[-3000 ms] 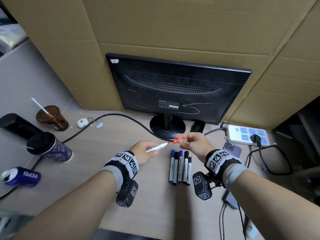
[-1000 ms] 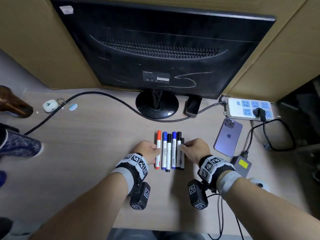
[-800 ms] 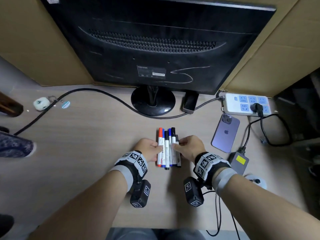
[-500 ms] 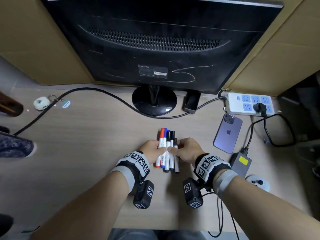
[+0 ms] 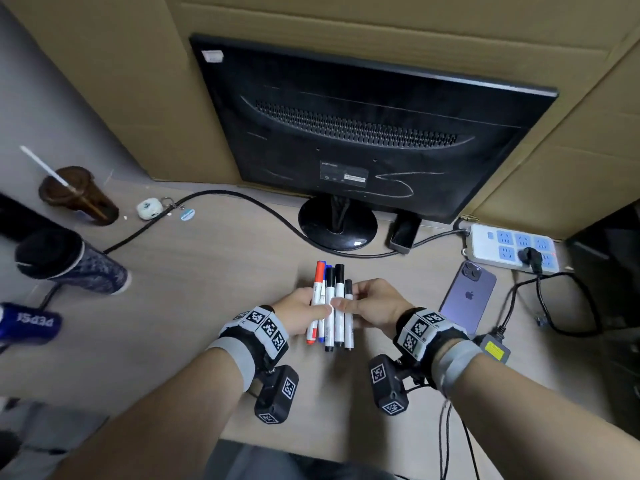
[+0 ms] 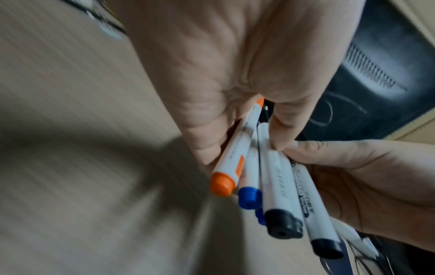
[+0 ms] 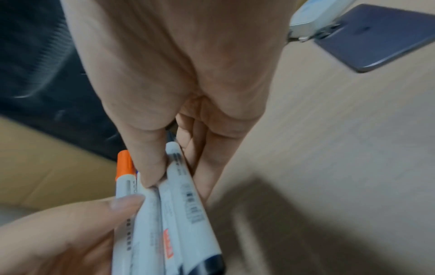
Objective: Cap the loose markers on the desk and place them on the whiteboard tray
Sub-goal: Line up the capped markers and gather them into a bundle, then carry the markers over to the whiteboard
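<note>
A bundle of several capped whiteboard markers [image 5: 330,306] is held between both hands just above the desk [image 5: 194,299], caps pointing toward the monitor. It holds an orange-capped marker [image 5: 317,299], blue ones and black-capped ones [image 5: 340,299]. My left hand [image 5: 304,311] grips the bundle from the left, thumb on top. My right hand [image 5: 367,304] grips it from the right, thumb meeting the left thumb. In the left wrist view the marker bundle [image 6: 270,186] shows its rear ends. The right wrist view shows the marker bundle [image 7: 164,214] under my right thumb. No whiteboard tray is in view.
The back of a black monitor [image 5: 363,133] on its round stand [image 5: 337,225] is straight ahead. A purple phone [image 5: 467,299], a power strip [image 5: 512,247] and a charger [image 5: 495,348] lie to the right. Cups [image 5: 76,195] and a Pepsi can [image 5: 27,322] sit at the left.
The orange marker was capped and laid beside the others. Both hands then pushed the row together, and now hold it as one bundle, slightly raised off the desk.
</note>
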The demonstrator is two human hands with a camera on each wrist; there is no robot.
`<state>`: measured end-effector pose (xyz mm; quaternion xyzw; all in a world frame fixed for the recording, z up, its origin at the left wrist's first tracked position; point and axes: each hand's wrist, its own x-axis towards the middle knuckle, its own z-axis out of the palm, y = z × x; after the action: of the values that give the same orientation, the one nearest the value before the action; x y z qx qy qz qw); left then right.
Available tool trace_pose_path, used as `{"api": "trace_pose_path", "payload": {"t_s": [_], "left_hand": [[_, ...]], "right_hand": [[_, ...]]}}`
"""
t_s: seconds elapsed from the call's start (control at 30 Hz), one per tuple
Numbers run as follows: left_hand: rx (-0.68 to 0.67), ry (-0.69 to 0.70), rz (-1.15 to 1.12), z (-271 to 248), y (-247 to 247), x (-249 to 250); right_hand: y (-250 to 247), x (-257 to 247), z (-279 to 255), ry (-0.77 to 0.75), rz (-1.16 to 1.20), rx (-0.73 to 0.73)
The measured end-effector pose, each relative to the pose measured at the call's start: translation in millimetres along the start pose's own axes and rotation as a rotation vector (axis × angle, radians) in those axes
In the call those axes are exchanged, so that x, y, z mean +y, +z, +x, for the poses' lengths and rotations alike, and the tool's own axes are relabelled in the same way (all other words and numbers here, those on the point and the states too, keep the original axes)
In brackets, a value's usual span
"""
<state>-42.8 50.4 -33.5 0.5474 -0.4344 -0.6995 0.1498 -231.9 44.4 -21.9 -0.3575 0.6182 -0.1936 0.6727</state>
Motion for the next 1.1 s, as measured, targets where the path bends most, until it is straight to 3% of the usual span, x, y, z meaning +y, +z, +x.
{"api": "trace_pose_path", "payload": {"t_s": [0.27,0.4,0.53,0.83,1.1], "left_hand": [[0.215,0.15,0.087,-81.6,-66.1,11.4],[0.311,0.172,-0.086,-114.6,-105.5,-0.2],[0.44,0.156,-0.234,-138.6,-147.7,-31.8],[0.514,0.265,-0.264,-179.3,-212.2,-102.5],[0.734,0.411,-0.266,-198.2,-255.3,-197.6]], "right_hand": [[84.3,-61.9,-22.8,-0.127,-0.023,-0.216],[135.7,-84.6,-23.7,-0.156,-0.036,-0.242],[182.7,-89.6,-19.7,-0.195,-0.053,-0.17],[286.1,-74.9,-14.5,-0.382,-0.207,-0.232],[381.3,-42.4,22.2,-0.529,-0.353,-0.334]]}}
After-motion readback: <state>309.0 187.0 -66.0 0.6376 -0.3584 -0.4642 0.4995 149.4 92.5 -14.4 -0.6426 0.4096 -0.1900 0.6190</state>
